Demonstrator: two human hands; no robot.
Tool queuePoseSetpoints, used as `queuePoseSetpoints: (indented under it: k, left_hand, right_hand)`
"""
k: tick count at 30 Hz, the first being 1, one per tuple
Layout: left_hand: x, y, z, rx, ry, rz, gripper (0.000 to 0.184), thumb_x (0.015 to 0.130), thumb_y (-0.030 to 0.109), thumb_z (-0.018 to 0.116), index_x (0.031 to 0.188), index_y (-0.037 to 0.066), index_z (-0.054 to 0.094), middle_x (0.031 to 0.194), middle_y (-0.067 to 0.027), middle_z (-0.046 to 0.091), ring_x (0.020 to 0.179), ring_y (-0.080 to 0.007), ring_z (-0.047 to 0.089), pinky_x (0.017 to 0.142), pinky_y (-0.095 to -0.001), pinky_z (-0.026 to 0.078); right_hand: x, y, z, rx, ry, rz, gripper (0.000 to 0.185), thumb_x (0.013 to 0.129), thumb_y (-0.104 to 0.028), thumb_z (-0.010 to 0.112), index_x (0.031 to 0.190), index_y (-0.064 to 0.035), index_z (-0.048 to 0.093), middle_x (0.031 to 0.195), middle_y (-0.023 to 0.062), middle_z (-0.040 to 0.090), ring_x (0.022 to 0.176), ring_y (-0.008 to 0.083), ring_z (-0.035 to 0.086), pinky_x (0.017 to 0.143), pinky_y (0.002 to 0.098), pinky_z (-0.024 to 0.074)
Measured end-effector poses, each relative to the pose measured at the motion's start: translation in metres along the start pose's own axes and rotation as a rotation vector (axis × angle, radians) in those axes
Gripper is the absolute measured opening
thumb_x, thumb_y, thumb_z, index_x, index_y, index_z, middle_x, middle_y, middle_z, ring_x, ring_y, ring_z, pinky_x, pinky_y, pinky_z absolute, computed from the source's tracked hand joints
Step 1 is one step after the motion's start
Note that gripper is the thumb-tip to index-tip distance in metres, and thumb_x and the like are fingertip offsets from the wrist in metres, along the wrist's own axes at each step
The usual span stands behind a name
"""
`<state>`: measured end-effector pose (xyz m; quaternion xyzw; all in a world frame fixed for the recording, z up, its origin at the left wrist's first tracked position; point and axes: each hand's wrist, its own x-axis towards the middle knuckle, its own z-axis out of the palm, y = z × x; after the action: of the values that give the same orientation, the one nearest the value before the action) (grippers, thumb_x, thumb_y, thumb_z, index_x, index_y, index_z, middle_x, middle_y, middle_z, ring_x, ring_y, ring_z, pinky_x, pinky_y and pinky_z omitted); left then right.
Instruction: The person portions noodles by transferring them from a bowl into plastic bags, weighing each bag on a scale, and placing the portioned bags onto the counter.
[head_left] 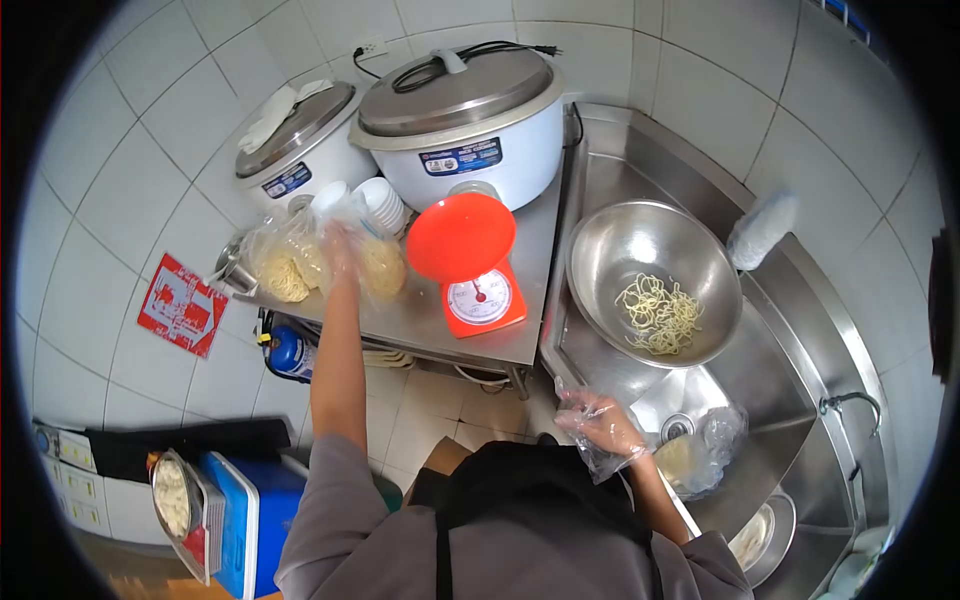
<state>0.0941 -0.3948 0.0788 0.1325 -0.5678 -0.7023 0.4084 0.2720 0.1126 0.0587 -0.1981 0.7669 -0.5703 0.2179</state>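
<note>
My left hand [340,255] reaches among clear plastic bags of pale noodles [283,275] on the steel table; plastic covers its fingers. Beside it on the right is another noodle bag [381,270]. My right hand [598,422], inside a clear plastic bag or glove, is held over the sink edge with its fingers bent together; what they hold is unclear. A red scale [484,300] with a red pan [461,237] stands right of the bags. Loose noodles [660,314] lie in a large steel bowl [598,262] on the sink.
Two rice cookers [470,130] [300,140] stand at the back, with stacked white cups [380,203] before them. A plastic bag [720,445] lies in the sink by the drain. A faucet [855,402] is at right, a blue cooler [265,520] at lower left.
</note>
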Motion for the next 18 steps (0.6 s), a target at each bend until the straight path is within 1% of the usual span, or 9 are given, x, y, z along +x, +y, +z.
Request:
queuePoseSetpoints:
  k: [2,4,5,8,10,12,14,17,18]
  left_hand:
    - [-0.002,-0.048,-0.027,-0.037,-0.145,-0.117,0.025,0.092,0.031,0.047,0.093,0.007,0.053,0.088,-0.0006,0.052,0.082,-0.0142,0.051,0.074,-0.0308,0.045]
    - [0.000,-0.074,-0.033,-0.081,-0.103,-0.198,0.024,0.092,0.031,0.048,0.094,0.008,0.053,0.091,-0.0015,0.053,0.086,-0.0161,0.052,0.078,-0.0323,0.044]
    - [0.002,-0.081,-0.035,-0.102,-0.084,-0.239,0.024,0.091,0.031,0.049,0.094,0.008,0.053,0.092,-0.0020,0.054,0.088,-0.0170,0.053,0.080,-0.0331,0.044]
    - [0.012,-0.070,-0.047,-0.689,-0.534,-0.419,0.025,0.093,0.025,0.042,0.096,0.005,0.056,0.086,-0.0030,0.059,0.085,-0.0155,0.056,0.084,-0.0307,0.044]
    - [0.005,-0.043,-0.031,-0.356,-0.596,-0.226,0.022,0.092,0.024,0.044,0.094,0.005,0.056,0.084,-0.0026,0.059,0.082,-0.0170,0.057,0.085,-0.0326,0.045]
    - [0.006,-0.035,-0.025,-0.345,-0.631,-0.286,0.020,0.091,0.022,0.045,0.093,0.006,0.056,0.082,-0.0025,0.059,0.080,-0.0178,0.058,0.084,-0.0339,0.046]
    - [0.026,-0.051,-0.018,-0.672,-0.640,-0.598,0.019,0.091,0.021,0.045,0.095,0.005,0.056,0.081,-0.0025,0.059,0.077,-0.0176,0.058,0.084,-0.0348,0.046]
    - [0.014,-0.073,-0.013,-0.394,-0.295,-0.357,0.019,0.090,0.017,0.044,0.100,0.006,0.057,0.089,-0.0042,0.061,0.083,-0.0178,0.059,0.084,-0.0325,0.046]
    - [0.010,-0.072,-0.017,-0.312,-0.273,-0.358,0.020,0.090,0.016,0.045,0.102,0.006,0.056,0.094,-0.0058,0.060,0.089,-0.0190,0.057,0.086,-0.0325,0.044]
  right_hand:
    - [-0.008,0.008,0.005,-0.011,0.008,0.020,0.048,0.077,-0.025,0.071,0.115,0.0012,0.055,0.086,0.0083,0.062,0.079,0.0115,0.057,0.071,0.0263,0.0469]
    - [-0.015,0.008,0.007,0.013,0.002,0.070,0.047,0.077,-0.027,0.071,0.113,-0.0001,0.057,0.096,0.0112,0.064,0.088,0.0155,0.059,0.077,0.0285,0.0467]
    - [-0.018,0.013,0.008,0.001,0.011,0.058,0.047,0.077,-0.026,0.070,0.113,0.0006,0.057,0.096,0.0128,0.064,0.088,0.0154,0.060,0.077,0.0288,0.0472]
    - [-0.024,0.028,0.013,-0.042,0.057,0.016,0.046,0.078,-0.026,0.069,0.112,0.0018,0.057,0.095,0.0161,0.064,0.089,0.0167,0.062,0.078,0.0305,0.0479]
    - [-0.025,0.029,0.018,-0.078,0.107,-0.024,0.047,0.077,-0.027,0.070,0.111,0.0017,0.057,0.095,0.0166,0.064,0.089,0.0198,0.062,0.080,0.0323,0.0476]
    - [-0.025,0.023,0.021,-0.114,0.105,0.016,0.047,0.077,-0.028,0.070,0.111,0.0019,0.057,0.095,0.0168,0.064,0.089,0.0221,0.062,0.080,0.0331,0.0472]
    - [-0.026,0.014,0.022,-0.153,0.103,0.047,0.048,0.077,-0.030,0.069,0.111,0.0017,0.057,0.096,0.0166,0.064,0.089,0.0227,0.062,0.080,0.0333,0.0473]
    - [-0.031,0.005,0.025,-0.171,0.110,0.071,0.049,0.077,-0.032,0.068,0.112,0.0005,0.057,0.098,0.0157,0.064,0.090,0.0217,0.062,0.078,0.0330,0.0477]
    - [-0.033,0.007,0.029,-0.153,0.126,0.067,0.049,0.077,-0.032,0.069,0.112,-0.0001,0.057,0.097,0.0152,0.064,0.089,0.0220,0.062,0.077,0.0332,0.0477]
